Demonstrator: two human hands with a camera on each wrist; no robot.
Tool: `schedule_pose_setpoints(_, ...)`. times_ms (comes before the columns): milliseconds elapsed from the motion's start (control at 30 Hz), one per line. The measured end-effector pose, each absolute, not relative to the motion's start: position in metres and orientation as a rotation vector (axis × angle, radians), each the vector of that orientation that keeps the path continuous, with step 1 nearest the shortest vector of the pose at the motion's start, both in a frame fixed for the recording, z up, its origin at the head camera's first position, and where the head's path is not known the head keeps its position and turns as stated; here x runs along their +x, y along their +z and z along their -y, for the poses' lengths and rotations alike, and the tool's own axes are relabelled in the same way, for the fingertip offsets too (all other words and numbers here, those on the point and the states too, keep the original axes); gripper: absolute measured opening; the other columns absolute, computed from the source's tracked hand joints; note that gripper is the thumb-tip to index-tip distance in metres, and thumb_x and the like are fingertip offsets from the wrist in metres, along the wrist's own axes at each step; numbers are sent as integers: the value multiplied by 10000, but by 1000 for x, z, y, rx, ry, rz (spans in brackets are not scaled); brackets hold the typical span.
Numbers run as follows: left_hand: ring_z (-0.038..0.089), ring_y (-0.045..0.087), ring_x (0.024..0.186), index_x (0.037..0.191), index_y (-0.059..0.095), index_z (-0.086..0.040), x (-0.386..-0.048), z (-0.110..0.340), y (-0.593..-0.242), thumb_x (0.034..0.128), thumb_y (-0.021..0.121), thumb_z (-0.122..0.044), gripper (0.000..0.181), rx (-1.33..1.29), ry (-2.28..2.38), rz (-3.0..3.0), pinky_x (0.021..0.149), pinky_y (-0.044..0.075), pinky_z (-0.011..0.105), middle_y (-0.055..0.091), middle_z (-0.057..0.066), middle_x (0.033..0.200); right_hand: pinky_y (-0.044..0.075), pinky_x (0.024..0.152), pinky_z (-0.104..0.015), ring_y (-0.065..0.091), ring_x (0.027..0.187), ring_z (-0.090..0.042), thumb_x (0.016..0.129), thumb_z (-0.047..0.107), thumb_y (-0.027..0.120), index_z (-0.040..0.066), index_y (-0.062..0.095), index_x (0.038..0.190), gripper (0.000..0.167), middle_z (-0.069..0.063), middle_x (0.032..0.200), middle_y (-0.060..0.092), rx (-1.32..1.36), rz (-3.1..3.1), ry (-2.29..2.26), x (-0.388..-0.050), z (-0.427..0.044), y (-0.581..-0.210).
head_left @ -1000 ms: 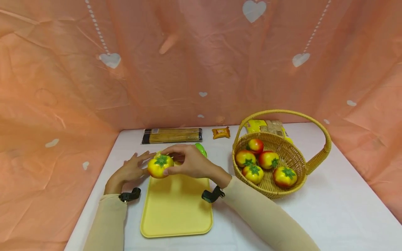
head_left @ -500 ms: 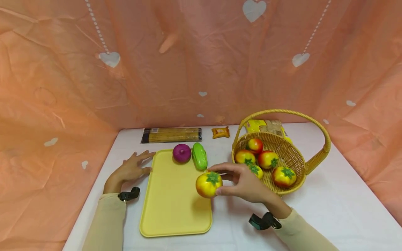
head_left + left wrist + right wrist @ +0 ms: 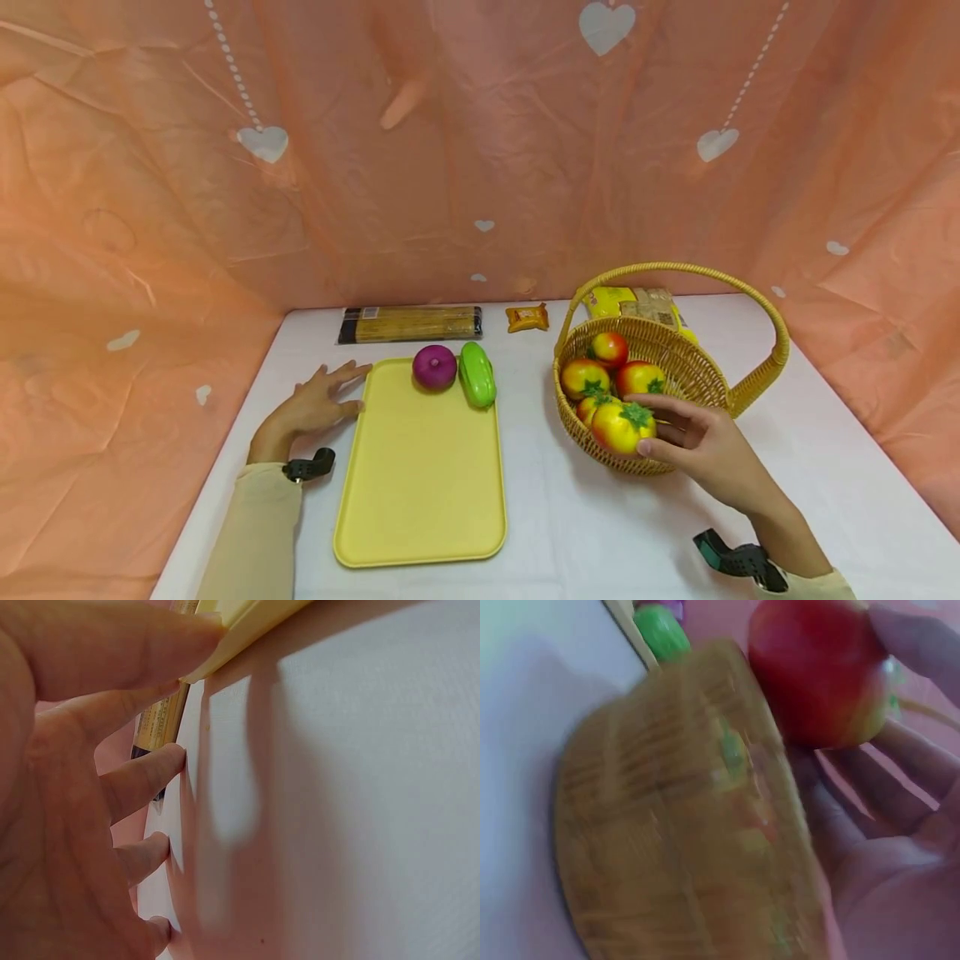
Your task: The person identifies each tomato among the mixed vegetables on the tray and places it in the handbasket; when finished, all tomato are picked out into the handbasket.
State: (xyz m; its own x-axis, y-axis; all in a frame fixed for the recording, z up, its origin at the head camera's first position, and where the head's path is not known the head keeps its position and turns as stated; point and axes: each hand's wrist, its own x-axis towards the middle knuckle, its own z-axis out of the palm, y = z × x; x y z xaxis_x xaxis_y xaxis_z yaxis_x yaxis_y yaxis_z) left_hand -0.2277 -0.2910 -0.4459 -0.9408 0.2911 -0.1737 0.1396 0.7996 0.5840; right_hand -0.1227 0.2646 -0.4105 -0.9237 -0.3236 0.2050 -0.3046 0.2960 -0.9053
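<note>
My right hand (image 3: 712, 454) holds a yellow-and-red tomato (image 3: 621, 428) with a green leafy top, thumb on one side and fingers on the other. It hangs over the near rim of the wicker basket (image 3: 693, 367). Several similar tomatoes (image 3: 585, 379) lie inside; the hand hides part of the basket. The right wrist view shows the tomato's red underside (image 3: 817, 671) above the blurred basket wall (image 3: 645, 825). My left hand (image 3: 315, 408) rests with spread fingers at the left edge of the yellow tray (image 3: 420, 475); its thumb (image 3: 150, 645) is at the tray's rim.
A purple onion (image 3: 434, 367) and a green oblong vegetable (image 3: 477, 375) lie at the tray's far end. Behind are a pack of thin sticks or noodles (image 3: 412, 324), a small orange packet (image 3: 528, 317) and a yellow bag (image 3: 637, 304). The basket's handle (image 3: 675, 267) arches high.
My right hand has carried the tomato from over the tray's far left, rightward to the basket. This uncovered the onion and green vegetable. The left hand has stayed in place.
</note>
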Motion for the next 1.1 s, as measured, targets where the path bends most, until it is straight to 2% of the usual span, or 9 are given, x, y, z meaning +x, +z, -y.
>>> schedule_pose_setpoints(67, 698, 57, 1599, 1648, 488, -108, -227, 291, -446, 1011, 729, -265, 699, 333, 860, -2736, 1149, -12, 951, 304, 300, 1751, 625, 933, -185, 739, 1189, -1, 961, -29, 797, -32, 679, 1423, 477, 133, 1395, 713, -579, -2585, -1691, -121, -274, -408)
schedule_pose_setpoints(200, 708, 66, 1592, 1641, 494, -100, -227, 291, -447, 1005, 736, -265, 700, 344, 864, -2741, 1139, -3, 960, 313, 306, 1744, 620, 899, -155, 728, 1135, 45, 934, 48, 857, 29, 728, 1381, 466, -61, 1375, 736, -520, -2767, -1491, -121, -290, -402)
schedule_pose_setpoints(300, 713, 63, 1589, 1642, 491, -98, -228, 291, -448, 1006, 735, -267, 702, 341, 858, -2743, 1137, -4, 961, 309, 313, 1743, 630, 830, -161, 736, 1028, 53, 909, 120, 899, 65, 754, 1352, 469, -170, 1312, 758, -500, -2887, -1303, -123, -298, -398)
schedule_pose_setpoints(367, 709, 56, 1592, 1646, 488, -102, -228, 291, -448, 1010, 732, -265, 701, 333, 860, -2741, 1143, -12, 956, 304, 311, 1746, 635, 779, -181, 734, 955, 44, 900, 157, 912, 82, 763, 1343, 474, -173, 1273, 777, -511, -2940, -1188, -125, -301, -396)
schedule_pose_setpoints(467, 707, 47, 1594, 1652, 479, -103, -228, 292, -448, 1014, 726, -265, 703, 327, 859, -2735, 1147, -20, 951, 294, 312, 1749, 635, 761, -202, 718, 931, 34, 877, 198, 936, 106, 782, 1319, 478, -124, 1228, 799, -550, -3002, -1058, -129, -303, -395)
schedule_pose_setpoints(600, 684, 29, 1609, 1653, 481, -111, -229, 292, -449, 1016, 721, -269, 699, 306, 879, -2716, 1164, -39, 934, 279, 289, 1765, 604, 818, -167, 675, 1005, 22, 843, 261, 968, 146, 804, 1281, 481, -75, 1233, 801, -571, -3070, -939, -132, -301, -395)
schedule_pose_setpoints(867, 655, 4, 1628, 1647, 499, -126, -228, 290, -448, 1018, 730, -269, 685, 272, 917, -2697, 1175, -61, 920, 257, 265, 1783, 558, 909, -190, 713, 1087, -173, 814, 372, 985, 226, 813, 1217, 462, -3, 1203, 809, -579, -3090, -841, -136, -290, -398)
schedule_pose_setpoints(1100, 651, -8, 1630, 1660, 478, -126, -228, 290, -446, 1024, 719, -267, 694, 260, 907, -2688, 1187, -70, 907, 241, 266, 1788, 482, 925, -98, 722, 1087, -195, 837, 347, 970, 190, 824, 1188, 411, -13, 1187, 818, -570, -3134, -859, -136, -286, -401)
